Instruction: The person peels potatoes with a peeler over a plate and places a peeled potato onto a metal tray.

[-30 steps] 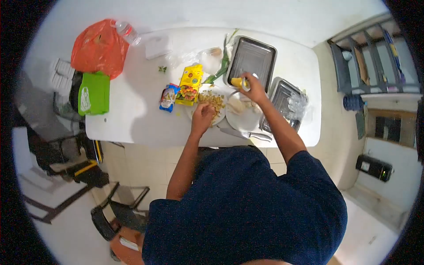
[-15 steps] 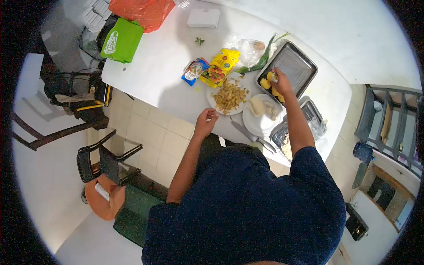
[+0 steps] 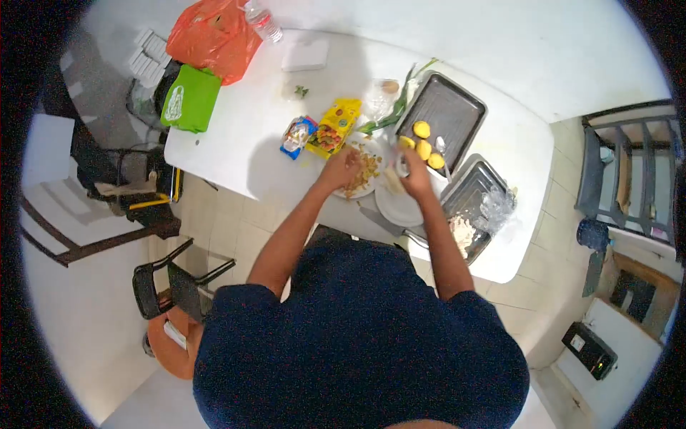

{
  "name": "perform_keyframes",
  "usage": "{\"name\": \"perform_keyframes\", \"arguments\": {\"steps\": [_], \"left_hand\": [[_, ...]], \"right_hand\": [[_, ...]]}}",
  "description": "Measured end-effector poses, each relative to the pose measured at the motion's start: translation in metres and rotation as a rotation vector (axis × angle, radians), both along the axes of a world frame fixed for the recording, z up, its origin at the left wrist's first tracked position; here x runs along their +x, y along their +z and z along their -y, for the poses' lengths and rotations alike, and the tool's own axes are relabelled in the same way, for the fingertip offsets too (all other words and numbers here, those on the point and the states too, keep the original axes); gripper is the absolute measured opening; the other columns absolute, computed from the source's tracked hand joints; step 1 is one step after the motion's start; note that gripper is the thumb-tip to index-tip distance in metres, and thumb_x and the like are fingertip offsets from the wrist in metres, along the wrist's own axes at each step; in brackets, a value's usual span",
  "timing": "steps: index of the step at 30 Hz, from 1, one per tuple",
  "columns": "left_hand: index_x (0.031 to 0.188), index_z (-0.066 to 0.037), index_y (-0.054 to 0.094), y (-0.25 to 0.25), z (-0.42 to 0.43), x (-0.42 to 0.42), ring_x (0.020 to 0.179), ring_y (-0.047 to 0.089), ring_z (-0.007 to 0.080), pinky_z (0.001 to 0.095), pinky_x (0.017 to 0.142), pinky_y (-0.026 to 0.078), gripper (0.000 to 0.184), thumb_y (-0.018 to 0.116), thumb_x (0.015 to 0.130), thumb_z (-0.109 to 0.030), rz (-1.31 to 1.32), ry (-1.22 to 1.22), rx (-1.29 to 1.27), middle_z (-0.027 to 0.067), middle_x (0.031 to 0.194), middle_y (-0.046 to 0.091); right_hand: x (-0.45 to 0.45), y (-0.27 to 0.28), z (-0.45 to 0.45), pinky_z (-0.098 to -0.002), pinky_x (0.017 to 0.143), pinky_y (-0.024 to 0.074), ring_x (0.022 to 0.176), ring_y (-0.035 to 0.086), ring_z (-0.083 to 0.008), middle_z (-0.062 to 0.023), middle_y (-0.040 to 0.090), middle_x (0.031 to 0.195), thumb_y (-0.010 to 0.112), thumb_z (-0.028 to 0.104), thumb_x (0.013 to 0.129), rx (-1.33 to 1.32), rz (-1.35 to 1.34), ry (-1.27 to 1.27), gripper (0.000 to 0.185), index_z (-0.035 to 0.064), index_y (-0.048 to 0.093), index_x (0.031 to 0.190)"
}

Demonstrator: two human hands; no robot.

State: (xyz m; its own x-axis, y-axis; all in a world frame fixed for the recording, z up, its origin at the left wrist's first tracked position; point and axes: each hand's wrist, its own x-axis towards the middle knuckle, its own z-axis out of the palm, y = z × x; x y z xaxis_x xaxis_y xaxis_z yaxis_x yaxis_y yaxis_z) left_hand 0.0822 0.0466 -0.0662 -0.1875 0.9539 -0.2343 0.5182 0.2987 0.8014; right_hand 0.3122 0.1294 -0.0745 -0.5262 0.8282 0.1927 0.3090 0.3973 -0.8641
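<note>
Chopped tan pieces [image 3: 369, 171]: heaped on the left white plate [image 3: 380, 148], directly under the left hand [image 3: 343, 170], to the left of the right hand [image 3: 414, 175]. Left hand: arm extended forward, fingers bent down at the pieces; grip cannot be told. Right hand: arm extended, fingers curled above the right white plate [image 3: 399, 209]; grip blurred, cannot be told. Yellow pieces [image 3: 423, 149]: in the dark tray [image 3: 446, 107], just beyond the right hand. Yellow packet [image 3: 337, 121]: on the tabletop [image 3: 236, 154], beyond the left hand.

Chopped pieces [image 3: 369, 171]: brownish-yellow, loosely spread on a white plate [image 3: 378, 150]
Yellow pieces [image 3: 423, 149]: rounded, clustered at the near end of a dark rectangular tray [image 3: 451, 107]
</note>
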Motion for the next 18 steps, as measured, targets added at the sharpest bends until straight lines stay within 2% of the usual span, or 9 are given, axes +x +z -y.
{"name": "perform_keyframes", "arguments": {"steps": [2,4,7,10,11,14,18], "left_hand": [[0.107,0.001,0.062,-0.003,-0.032,-0.009,0.093,0.067,0.0274,0.0392,0.081,0.052,0.032,0.061,0.087,-0.024,-0.037,-0.096,0.05,0.0189,0.099,0.067],[0.105,0.0,0.063,-0.01,-0.059,-0.009,0.094,0.064,0.0322,0.0427,0.084,0.05,0.028,0.061,0.085,-0.02,-0.14,-0.149,0.239,0.0199,0.1,0.066],[0.103,0.001,0.064,-0.026,-0.088,-0.014,0.098,0.058,0.0399,0.0465,0.088,0.047,0.024,0.059,0.082,-0.011,-0.253,-0.225,0.513,0.0219,0.1,0.063],[0.105,0.003,0.063,-0.031,-0.119,-0.018,0.104,0.059,0.04,0.0442,0.095,0.046,0.026,0.06,0.082,-0.009,-0.272,-0.237,0.37,0.0228,0.108,0.063],[0.104,0.003,0.064,-0.032,-0.129,-0.018,0.104,0.058,0.0414,0.0451,0.094,0.046,0.025,0.059,0.081,-0.005,-0.26,-0.22,0.379,0.0243,0.106,0.062],[0.102,0.003,0.064,-0.048,-0.153,-0.027,0.102,0.058,0.0417,0.0463,0.092,0.046,0.025,0.057,0.079,-0.003,-0.263,-0.228,0.351,0.0244,0.105,0.062],[0.101,0.004,0.065,-0.069,-0.175,-0.035,0.097,0.059,0.0424,0.0465,0.09,0.048,0.026,0.057,0.077,0.0,-0.26,-0.26,0.357,0.0245,0.101,0.062]], "right_hand": [[-0.005,-0.013,0.021,-0.0402,0.096,0.0437,0.112,0.055,-0.0363,-0.0174,0.06,0.117,0.072,0.0,0.074,0.12,0.089,0.024,0.052,0.0054,0.054,0.122],[-0.012,0.008,0.036,-0.0408,0.098,0.0424,0.116,0.052,-0.0367,-0.0164,0.057,0.122,0.07,-0.008,0.067,0.058,0.138,0.097,0.06,0.0056,0.053,0.124],[-0.028,0.017,0.053,-0.0426,0.1,0.042,0.117,0.05,-0.0389,-0.0166,0.056,0.123,0.067,-0.013,0.058,0.073,0.147,0.076,0.071,0.0061,0.051,0.125],[-0.039,0.034,0.055,-0.0423,0.1,0.0423,0.117,0.051,-0.0386,-0.017,0.056,0.122,0.068,-0.012,0.057,0.038,0.148,0.1,0.072,0.0055,0.05,0.125],[-0.044,0.028,0.054,-0.0419,0.1,0.0425,0.116,0.052,-0.0383,-0.0171,0.057,0.122,0.069,-0.012,0.058,0.099,0.158,0.076,0.071,0.0053,0.051,0.124],[-0.058,0.043,0.043,-0.0417,0.1,0.0426,0.116,0.052,-0.0381,-0.0167,0.057,0.122,0.068,-0.012,0.057,0.013,0.177,0.108,0.071,0.0052,0.051,0.124],[-0.075,0.046,0.026,-0.0415,0.1,0.0425,0.117,0.051,-0.0379,-0.016,0.056,0.123,0.066,-0.013,0.055,0.031,0.294,0.102,0.073,0.0046,0.05,0.124]]}}
